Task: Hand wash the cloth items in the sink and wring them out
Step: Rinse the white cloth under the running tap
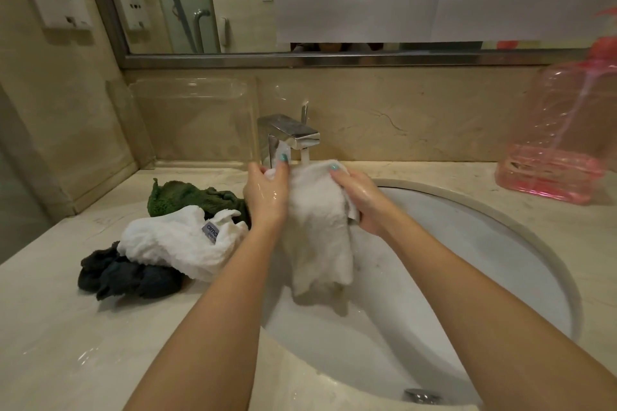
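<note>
Nearest of all, two bare forearms (207, 327) are seen reaching from six o'clock toward twelve over the sink (500, 243), whose drain (422, 395) lies at the basin's six o'clock edge. A white cloth (317, 233) is held up over the basin at its eleven o'clock, just beneath the tap (293, 135), and the water (305, 155) is running onto its top edge. The left hand (267, 197) is clenched round the cloth's upper left part, the right hand (362, 207) round its upper right, and the rest is left hanging limp between the wrists.

The cloth is judged to be soft and thick, heavy with water, and somewhat slick where it is wet. It is best gathered into a rope and gripped at both ends, so that it can be twisted in opposite directions over the basin. A loose pinch at one corner would likely let it slide into the basin.

On the counter (66, 344), at nine o'clock of the sink, three more pieces are piled. A green cloth (190, 198) is farthest back, a white towel (173, 240) is laid across the middle, and a dark cloth (127, 277) is partly under it. Whether they have been washed cannot be told.
</note>
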